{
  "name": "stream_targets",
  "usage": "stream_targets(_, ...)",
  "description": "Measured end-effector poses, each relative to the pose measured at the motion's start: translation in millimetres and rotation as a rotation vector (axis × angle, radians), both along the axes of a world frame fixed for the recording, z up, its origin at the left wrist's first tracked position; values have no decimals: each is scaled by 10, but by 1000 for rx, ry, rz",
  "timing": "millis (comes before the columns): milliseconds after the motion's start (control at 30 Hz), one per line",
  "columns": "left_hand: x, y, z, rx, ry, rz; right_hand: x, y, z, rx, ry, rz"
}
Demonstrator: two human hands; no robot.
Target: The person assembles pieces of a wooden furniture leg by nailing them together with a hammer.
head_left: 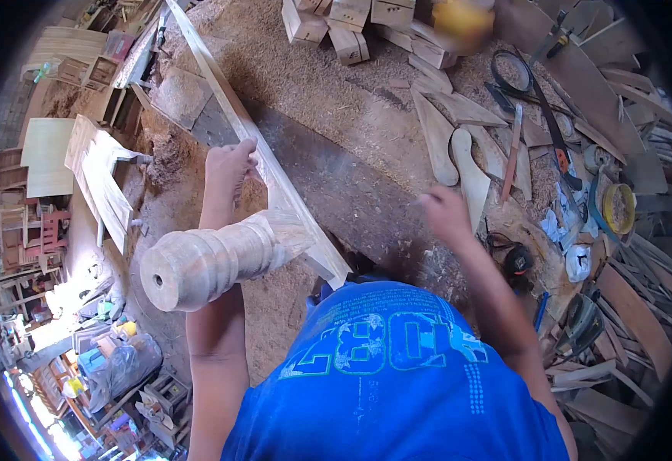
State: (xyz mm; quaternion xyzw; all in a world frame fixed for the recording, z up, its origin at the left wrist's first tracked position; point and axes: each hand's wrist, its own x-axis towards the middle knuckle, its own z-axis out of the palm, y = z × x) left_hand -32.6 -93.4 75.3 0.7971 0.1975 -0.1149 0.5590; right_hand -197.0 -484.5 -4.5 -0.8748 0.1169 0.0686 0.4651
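Note:
A long pale wooden rail (221,84) runs from the far left of the bench toward my waist. A thick turned wooden leg (213,261) with ringed grooves joins it near the close end and points left, over my left forearm. My left hand (231,169) is closed at the rail's left edge, fingers curled against the wood. Over the dark board (328,169), my right hand (445,213) is apart from the rail, its fingers pinched together. Anything between those fingertips is too small or blurred to make out.
Sawdust covers the bench. Wooden blocks (347,38) and a blurred yellow object (463,23) are at the back. Curved wooden pieces (470,173), a handsaw (555,138) and a yellow tape roll (619,207) lie right. Furniture parts (48,157) stand left.

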Motion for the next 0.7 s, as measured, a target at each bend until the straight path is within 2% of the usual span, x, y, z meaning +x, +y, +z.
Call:
stream_targets(100,-36,15,-12,-23,-72,28,270,655,-187,-25,23,38)
stream_targets(133,-54,-11,14,-19,-107,42,358,764,-201,-19,104,15)
stream_targets(167,-75,-46,46,-31,-102,53,425,814,-222,-13,184,-11)
stream_targets(233,-102,-141,144,-76,-95,29,486,819,-290,-82,166,4)
stream_targets(300,-111,-198,183,-82,-99,6,522,769,-304,-237,181,26)
stream_targets(467,-114,-254,138,-157,-104,-88,491,705,-266,-189,175,-28)
stream_targets(533,-131,-276,122,-260,-109,-208,566,792,-26,-153,185,-43)
stream_targets(600,-148,-301,143,-254,-42,-264,754,1074,394,442,168,-169)
stream_targets(633,-143,-308,171,-248,19,-317,836,1204,544,453,158,-163)
stream_targets(700,-139,-306,201,-297,54,-330,964,1463,799,781,7,-128)
